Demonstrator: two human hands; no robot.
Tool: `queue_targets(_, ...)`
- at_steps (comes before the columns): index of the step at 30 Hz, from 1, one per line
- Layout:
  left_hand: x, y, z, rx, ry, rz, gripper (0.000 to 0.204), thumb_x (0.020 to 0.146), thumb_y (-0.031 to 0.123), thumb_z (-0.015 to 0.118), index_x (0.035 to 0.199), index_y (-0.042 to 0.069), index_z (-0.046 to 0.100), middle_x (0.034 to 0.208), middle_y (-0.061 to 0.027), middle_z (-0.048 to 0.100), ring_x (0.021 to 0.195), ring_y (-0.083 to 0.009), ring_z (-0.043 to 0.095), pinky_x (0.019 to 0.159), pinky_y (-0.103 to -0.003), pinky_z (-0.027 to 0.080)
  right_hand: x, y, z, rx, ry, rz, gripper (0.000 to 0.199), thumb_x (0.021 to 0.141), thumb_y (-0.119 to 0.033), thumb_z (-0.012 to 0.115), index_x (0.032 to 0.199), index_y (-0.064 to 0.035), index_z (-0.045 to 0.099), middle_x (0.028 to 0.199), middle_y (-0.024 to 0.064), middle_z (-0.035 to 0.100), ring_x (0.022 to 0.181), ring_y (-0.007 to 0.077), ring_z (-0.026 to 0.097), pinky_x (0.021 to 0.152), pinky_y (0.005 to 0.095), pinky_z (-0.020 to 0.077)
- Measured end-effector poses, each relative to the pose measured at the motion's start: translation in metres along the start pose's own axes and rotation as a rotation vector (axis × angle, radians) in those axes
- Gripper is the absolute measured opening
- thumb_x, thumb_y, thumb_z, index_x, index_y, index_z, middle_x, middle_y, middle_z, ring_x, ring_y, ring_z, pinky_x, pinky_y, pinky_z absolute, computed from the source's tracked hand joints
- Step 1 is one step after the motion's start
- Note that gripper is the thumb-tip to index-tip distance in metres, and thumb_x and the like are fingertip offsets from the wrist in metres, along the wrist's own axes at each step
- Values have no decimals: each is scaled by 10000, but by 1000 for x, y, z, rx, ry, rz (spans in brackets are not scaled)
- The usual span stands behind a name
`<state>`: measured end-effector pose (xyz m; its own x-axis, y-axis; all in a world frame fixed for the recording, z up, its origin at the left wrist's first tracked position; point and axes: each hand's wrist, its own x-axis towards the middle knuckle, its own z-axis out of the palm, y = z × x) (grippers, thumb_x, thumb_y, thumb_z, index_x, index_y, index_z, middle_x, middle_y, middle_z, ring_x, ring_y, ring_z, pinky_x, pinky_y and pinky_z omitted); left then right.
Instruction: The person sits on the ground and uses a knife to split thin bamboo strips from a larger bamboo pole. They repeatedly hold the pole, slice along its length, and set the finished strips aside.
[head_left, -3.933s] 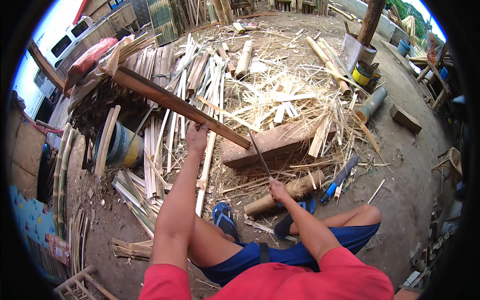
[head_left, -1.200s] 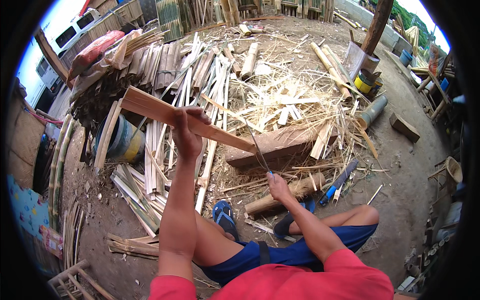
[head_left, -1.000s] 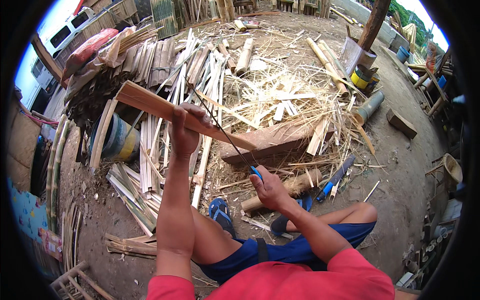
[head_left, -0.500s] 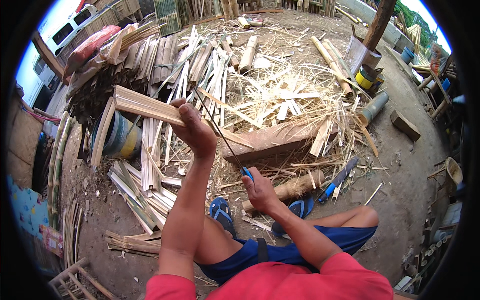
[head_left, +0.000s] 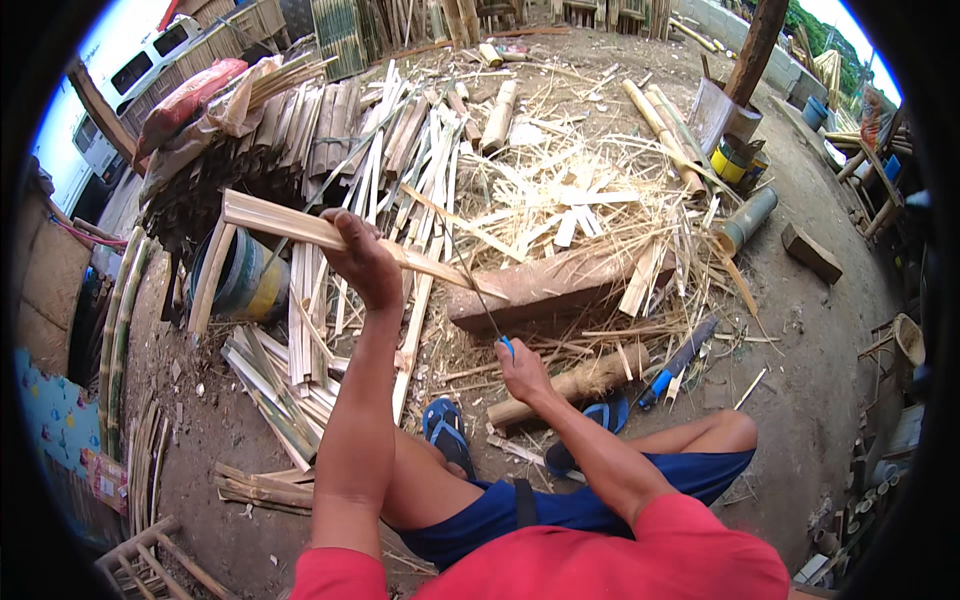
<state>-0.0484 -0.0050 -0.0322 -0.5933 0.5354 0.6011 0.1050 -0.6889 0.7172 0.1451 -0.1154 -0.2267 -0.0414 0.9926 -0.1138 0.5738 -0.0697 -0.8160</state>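
My left hand (head_left: 362,262) grips a pale split-bamboo strip (head_left: 285,220), with the thumb on top. The strip slants down to the right, and its far end meets the edge of a thick wooden block (head_left: 540,298). In my right hand (head_left: 526,374) is a long, thin-bladed knife (head_left: 488,312) with a blue handle, mostly covered by the fingers. Its blade points up and to the left, crossing the strip near the block; whether it touches the strip I cannot tell.
Shavings (head_left: 560,190) heap up behind the block. Split strips (head_left: 300,390) lie left of my feet, near a bucket (head_left: 250,275). A bamboo log (head_left: 580,380) and a blue-handled tool in a dark sheath (head_left: 680,360) lie before my right knee. Stacked slats (head_left: 270,135) stand behind.
My left hand has shifted left and slightly down with the strip. My right hand has moved a little to the right, bringing the blade toward the strip's block end.
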Motion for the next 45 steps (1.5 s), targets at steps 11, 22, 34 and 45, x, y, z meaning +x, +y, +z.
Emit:
queue_targets(11,-18,-3,8,43,-179,65,397,1039,406,522,1107,31,411,875,-8,382,755,-97,368,674,-244,371,22,104,11,166,-72,350,585,1008,-543,438,817,-3,558,739,235,645,710,417,665,647,510,506)
queue_targets(22,-4,4,13,-358,-541,-254,229,916,175,740,1054,50,605,906,-13,643,828,-104,618,824,-283,489,-7,-20,-50,241,-39,-161,467,1061,-417,410,874,-11,545,701,214,568,652,419,550,637,462,450)
queue_targets(34,-10,-16,22,-328,-393,-247,227,873,155,785,972,75,597,862,-19,647,817,-117,618,802,-292,499,29,41,-26,69,-92,250,595,1035,-527,394,862,21,547,727,236,603,712,423,619,645,473,466)
queue_targets(45,-9,-68,11,-296,-83,-290,284,832,103,817,1024,83,608,900,-8,677,815,-109,625,833,-270,501,30,83,28,-36,176,160,529,1015,-505,452,898,-1,561,766,247,635,739,457,620,677,497,487)
